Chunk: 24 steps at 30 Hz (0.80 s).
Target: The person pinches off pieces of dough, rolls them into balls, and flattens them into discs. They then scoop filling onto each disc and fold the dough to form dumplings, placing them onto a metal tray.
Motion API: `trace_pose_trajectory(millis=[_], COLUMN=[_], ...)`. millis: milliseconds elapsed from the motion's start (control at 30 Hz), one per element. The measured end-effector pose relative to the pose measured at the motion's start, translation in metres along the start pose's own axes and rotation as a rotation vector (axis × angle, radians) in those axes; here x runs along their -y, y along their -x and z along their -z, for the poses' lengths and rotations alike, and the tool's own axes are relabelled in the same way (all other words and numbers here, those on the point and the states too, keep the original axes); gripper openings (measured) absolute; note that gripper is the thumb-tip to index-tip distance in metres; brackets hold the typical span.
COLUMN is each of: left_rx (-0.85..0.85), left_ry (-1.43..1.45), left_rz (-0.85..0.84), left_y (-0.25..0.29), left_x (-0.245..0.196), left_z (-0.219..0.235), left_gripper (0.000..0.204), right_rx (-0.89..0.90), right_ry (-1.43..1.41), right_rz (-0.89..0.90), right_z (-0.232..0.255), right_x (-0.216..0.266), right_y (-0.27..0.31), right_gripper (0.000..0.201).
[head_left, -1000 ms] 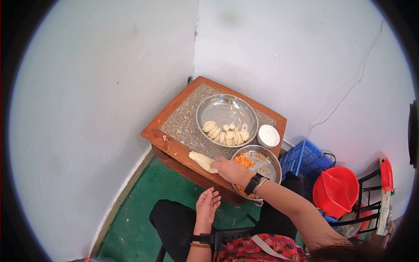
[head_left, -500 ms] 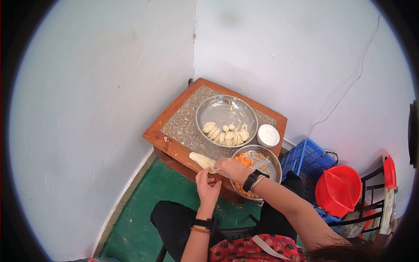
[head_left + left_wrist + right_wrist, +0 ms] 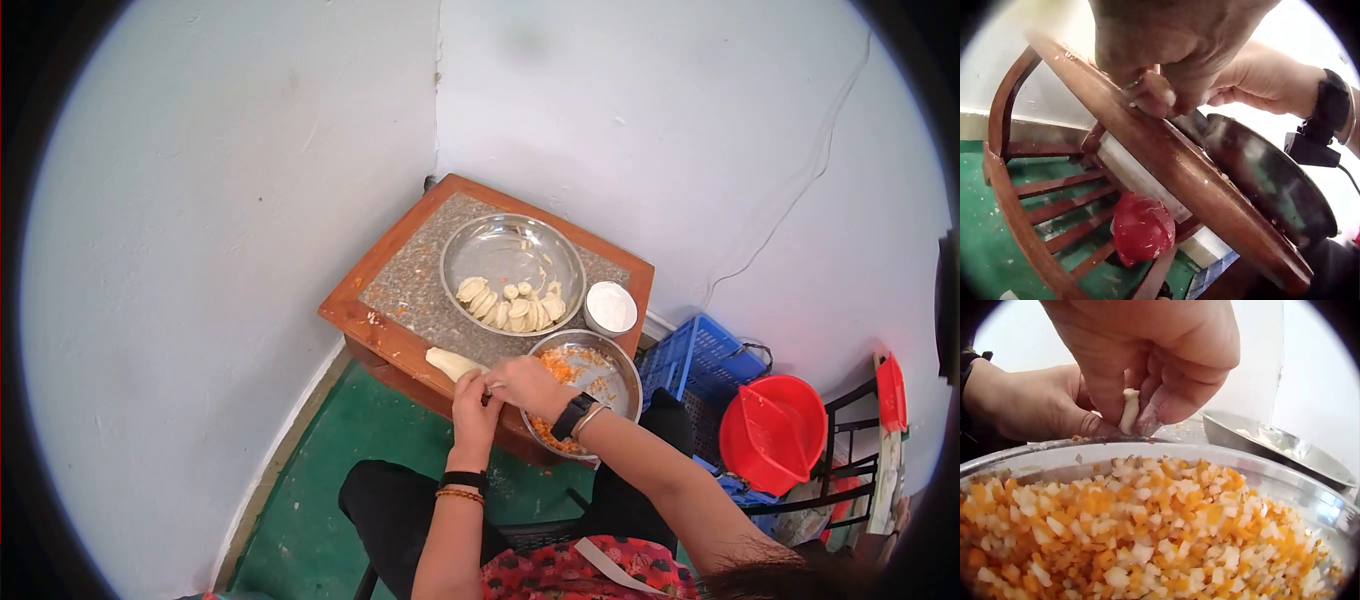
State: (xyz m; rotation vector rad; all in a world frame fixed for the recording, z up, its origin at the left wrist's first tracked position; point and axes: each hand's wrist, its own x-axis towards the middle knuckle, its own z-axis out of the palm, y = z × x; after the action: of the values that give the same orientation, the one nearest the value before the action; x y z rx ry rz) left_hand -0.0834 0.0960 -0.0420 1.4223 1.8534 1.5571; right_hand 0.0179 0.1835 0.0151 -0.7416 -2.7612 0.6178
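Observation:
My right hand (image 3: 528,387) pinches a small piece of pale dough (image 3: 1129,411) between thumb and curled fingers, seen in the right wrist view. Against it, my left hand (image 3: 474,420) has its thumb and fingertips at the same dough, at the table's front edge. A longer flat strip of dough (image 3: 452,363) lies on the table beside the fingers. Close to the right wrist, a metal bowl (image 3: 633,385) holds chopped orange and white filling (image 3: 1147,531). Behind it, a wide metal plate (image 3: 500,238) holds several folded dumplings (image 3: 522,312).
A cup of white powder (image 3: 611,308) stands right of the plate. On the floor to the right are a blue crate (image 3: 712,362), a red basin (image 3: 790,425) and a black-framed chair (image 3: 850,450). Walls meet behind the wooden table (image 3: 347,306).
My left hand has risen from above the lap to the table edge and joined the right hand at the dough. The right hand has shifted only slightly.

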Motion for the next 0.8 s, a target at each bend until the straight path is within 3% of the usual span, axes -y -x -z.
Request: trace_pose_trajectory(millis=[200, 333, 633, 800], left_rx=[0.014, -0.022, -0.040, -0.065], left_ry=[-0.019, -0.089, -0.079, -0.069], left_rz=[0.047, -0.034, 0.003, 0.014], left_y=[0.002, 0.003, 0.004, 0.005], left_x=[0.001, 0.003, 0.003, 0.002], left_z=[-0.003, -0.004, -0.004, -0.006], left_gripper=[0.028, 0.028, 0.028, 0.027], right_rx=[-0.011, -0.090, -0.042, -0.010], right_ry=[-0.054, -0.140, -0.751, -0.958], right_rz=[-0.055, -0.062, -0.468, -0.596], right_z=[0.007, 0.001, -0.001, 0.003], right_x=[0.005, 0.001, -0.006, -0.005], right_y=[0.004, 0.001, 0.012, 0.016], right_gripper=[0.018, 0.019, 0.018, 0.024])
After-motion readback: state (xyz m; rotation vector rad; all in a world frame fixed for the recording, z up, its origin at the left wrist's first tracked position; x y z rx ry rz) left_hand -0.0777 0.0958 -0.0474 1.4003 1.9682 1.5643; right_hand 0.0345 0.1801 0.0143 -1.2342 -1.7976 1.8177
